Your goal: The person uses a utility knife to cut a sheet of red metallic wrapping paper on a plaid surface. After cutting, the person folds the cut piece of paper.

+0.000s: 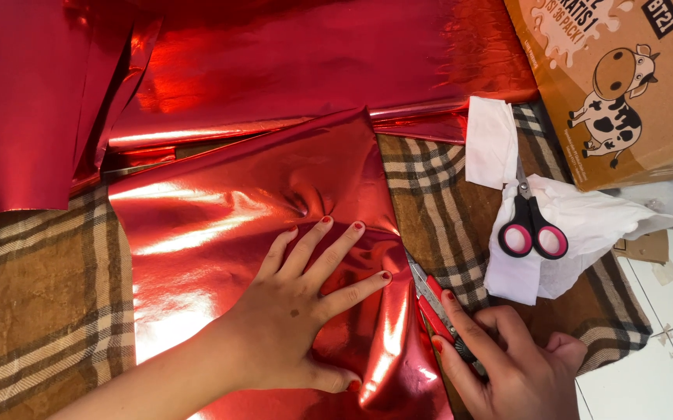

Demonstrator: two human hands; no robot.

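Observation:
A sheet of shiny red foil paper (220, 210) lies on a brown plaid cloth (33, 295). My left hand (305, 311) presses flat on the foil, fingers spread, nails painted red. My right hand (508, 358) grips a red utility knife (430, 299) whose blade tip meets the foil's right edge beside the left fingertips. The foil's lower right part is folded and raised along the knife.
More red foil sheets (290, 62) cover the far side and left. Scissors with pink and black handles (531, 225) rest on white tissue paper (578, 225) to the right. A brown cardboard box with a cow picture (624, 85) stands at top right. White floor (655, 373) shows at lower right.

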